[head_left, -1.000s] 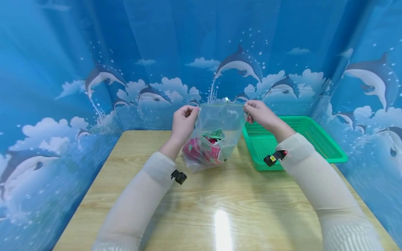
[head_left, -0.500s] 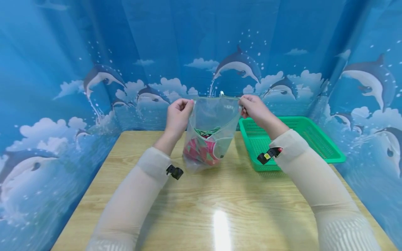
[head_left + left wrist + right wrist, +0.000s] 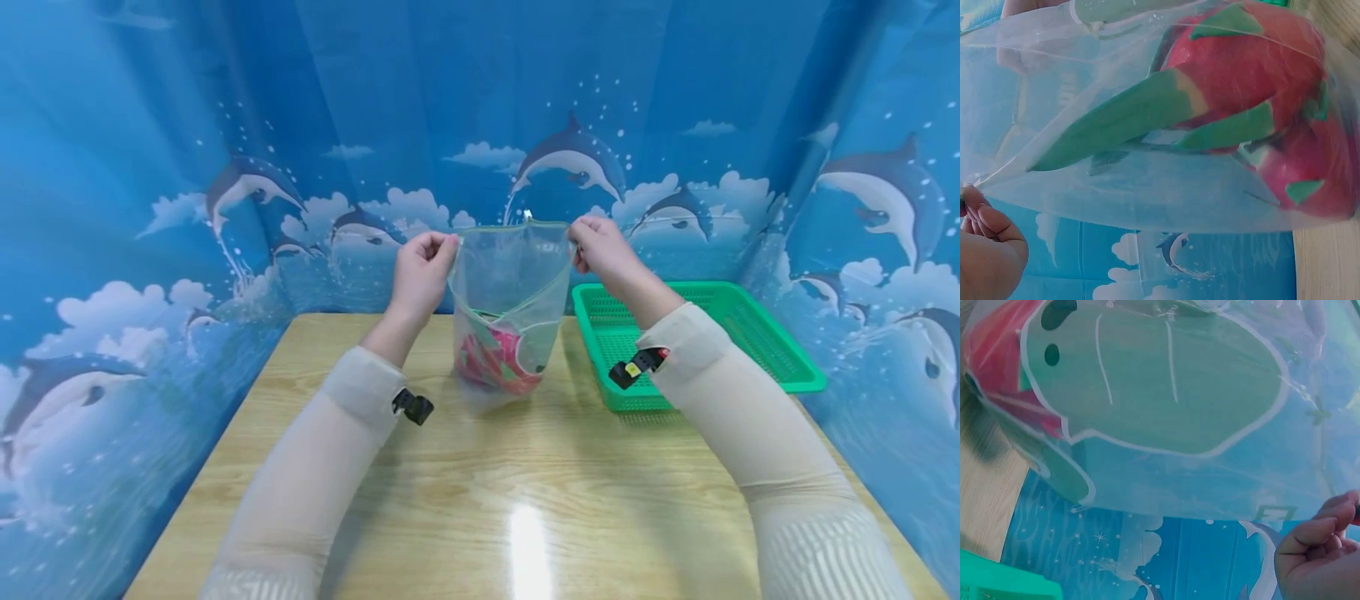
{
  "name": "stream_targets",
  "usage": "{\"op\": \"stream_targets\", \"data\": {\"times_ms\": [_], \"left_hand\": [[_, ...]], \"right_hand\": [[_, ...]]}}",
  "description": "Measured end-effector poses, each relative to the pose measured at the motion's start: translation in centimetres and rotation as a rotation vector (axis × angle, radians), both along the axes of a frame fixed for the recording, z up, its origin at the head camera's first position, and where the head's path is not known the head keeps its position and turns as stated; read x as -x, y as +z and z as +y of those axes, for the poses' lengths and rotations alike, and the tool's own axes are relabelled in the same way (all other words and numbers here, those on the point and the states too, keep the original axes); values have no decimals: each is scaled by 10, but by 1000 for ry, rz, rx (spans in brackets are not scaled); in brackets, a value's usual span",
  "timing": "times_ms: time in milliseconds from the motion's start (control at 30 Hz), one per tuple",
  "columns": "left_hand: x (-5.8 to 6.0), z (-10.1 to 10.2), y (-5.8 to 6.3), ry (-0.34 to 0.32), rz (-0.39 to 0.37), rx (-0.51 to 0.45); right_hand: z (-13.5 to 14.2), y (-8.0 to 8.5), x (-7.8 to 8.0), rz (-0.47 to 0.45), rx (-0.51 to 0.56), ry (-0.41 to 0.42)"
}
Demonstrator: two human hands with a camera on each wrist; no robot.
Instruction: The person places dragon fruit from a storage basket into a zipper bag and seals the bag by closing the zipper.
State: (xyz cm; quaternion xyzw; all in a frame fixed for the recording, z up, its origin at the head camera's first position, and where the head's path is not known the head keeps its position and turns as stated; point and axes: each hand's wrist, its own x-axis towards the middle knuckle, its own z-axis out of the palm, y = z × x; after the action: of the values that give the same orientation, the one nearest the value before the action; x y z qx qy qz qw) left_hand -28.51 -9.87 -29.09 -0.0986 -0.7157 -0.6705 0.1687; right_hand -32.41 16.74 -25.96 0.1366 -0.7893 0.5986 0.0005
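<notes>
A clear plastic zip bag (image 3: 502, 275) is held upright over the table, with red, green-scaled dragon fruit (image 3: 1247, 69) low inside it. My left hand (image 3: 423, 275) pinches the bag's top left corner. The top right corner is pinched by my right hand (image 3: 606, 248). A white slider (image 3: 528, 216) sits on the top edge between the hands. Pale green printing (image 3: 1172, 381) covers part of the bag in the right wrist view. Whether the bag's bottom touches the table I cannot tell.
A green plastic basket (image 3: 813, 379) stands on the right of the wooden table (image 3: 450, 500), behind my right forearm. A blue dolphin-print curtain (image 3: 375, 100) encloses the table at the back and sides.
Both hands have moved up and slightly left, still pinching the bag's corners. The bag's top has risen and spread flatter, and the dragon fruit has shifted inside it.
</notes>
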Motion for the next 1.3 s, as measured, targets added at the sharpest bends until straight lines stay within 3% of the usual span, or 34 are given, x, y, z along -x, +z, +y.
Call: {"op": "stream_targets", "data": {"times_ms": [600,967,1300], "left_hand": [[8,-3,9,46,-67,85],[3,6,4,-21,-70,33],[1,11,0,-48,-68,42]], "right_hand": [[-11,8,-2,-30,120,-55],[-23,2,-8,-19,107,-30],[-30,-1,-13,-44,171,-15]]}}
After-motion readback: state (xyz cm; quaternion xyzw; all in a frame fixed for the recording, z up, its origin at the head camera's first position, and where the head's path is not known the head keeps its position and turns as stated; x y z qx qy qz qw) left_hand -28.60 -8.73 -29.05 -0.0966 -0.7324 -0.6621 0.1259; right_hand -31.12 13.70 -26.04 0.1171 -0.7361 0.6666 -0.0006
